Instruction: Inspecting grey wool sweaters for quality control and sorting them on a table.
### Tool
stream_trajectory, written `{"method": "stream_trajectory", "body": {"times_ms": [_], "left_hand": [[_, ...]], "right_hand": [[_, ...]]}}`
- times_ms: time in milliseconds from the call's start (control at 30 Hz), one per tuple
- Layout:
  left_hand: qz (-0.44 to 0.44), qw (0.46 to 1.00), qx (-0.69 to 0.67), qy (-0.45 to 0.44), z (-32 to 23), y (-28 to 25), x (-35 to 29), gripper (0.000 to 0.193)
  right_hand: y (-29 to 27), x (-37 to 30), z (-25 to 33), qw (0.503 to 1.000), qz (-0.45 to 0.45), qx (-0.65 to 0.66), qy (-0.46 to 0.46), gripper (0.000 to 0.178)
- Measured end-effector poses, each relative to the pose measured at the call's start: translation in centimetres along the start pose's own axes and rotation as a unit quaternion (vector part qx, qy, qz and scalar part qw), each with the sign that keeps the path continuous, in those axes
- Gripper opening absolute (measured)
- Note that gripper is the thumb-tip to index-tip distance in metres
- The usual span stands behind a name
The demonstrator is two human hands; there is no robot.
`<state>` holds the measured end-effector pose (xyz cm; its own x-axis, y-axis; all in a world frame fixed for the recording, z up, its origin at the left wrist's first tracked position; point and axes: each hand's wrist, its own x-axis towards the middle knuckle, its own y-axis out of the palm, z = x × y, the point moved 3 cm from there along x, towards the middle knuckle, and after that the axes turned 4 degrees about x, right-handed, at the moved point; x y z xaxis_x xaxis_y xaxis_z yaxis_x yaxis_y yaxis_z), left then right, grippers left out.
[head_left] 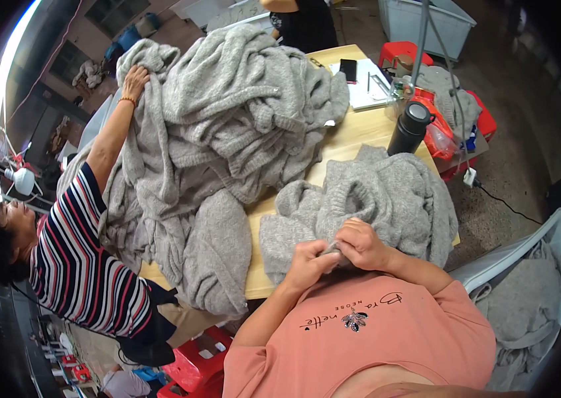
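Observation:
A grey knitted sweater [393, 192] lies bunched on the near right of the wooden table, its ribbed edge facing up. Close to my body, my left hand [310, 264] and my right hand [360, 243] pinch a small bit of the grey knit between them, almost touching each other. Both sets of fingers are closed, and the exact part of the garment they grip is mostly covered. To the left rises a large heap of grey knitwear [227, 99], with another person's hand [136, 81] resting on its far left top.
A black bottle [410, 127] stands beyond the sweater, near a phone [348, 70] and white papers [368, 94]. A person in a striped shirt [88, 259] works at the left. Red stools [194, 365] stand below; a white bin [556, 265] of grey knitwear is at my right.

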<state>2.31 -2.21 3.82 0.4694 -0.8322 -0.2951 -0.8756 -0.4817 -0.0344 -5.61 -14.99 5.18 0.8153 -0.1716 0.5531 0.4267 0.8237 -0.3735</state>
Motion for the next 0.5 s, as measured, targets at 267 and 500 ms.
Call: {"method": "stream_trajectory", "body": {"times_ms": [267,500], "left_hand": [[-0.058,0.980,-0.179,0.069,-0.3,-1.9,-0.4,0.003],[-0.122,0.957,-0.253,0.075,-0.5,-3.9,-0.3,0.007]], "right_hand": [[-2.6,-0.7,0.3,0.990,-0.097,-0.103,-0.025,0.015],[-3.1,-5.1,-4.5,0.963,0.133,-0.023,0.232,0.021]]}}
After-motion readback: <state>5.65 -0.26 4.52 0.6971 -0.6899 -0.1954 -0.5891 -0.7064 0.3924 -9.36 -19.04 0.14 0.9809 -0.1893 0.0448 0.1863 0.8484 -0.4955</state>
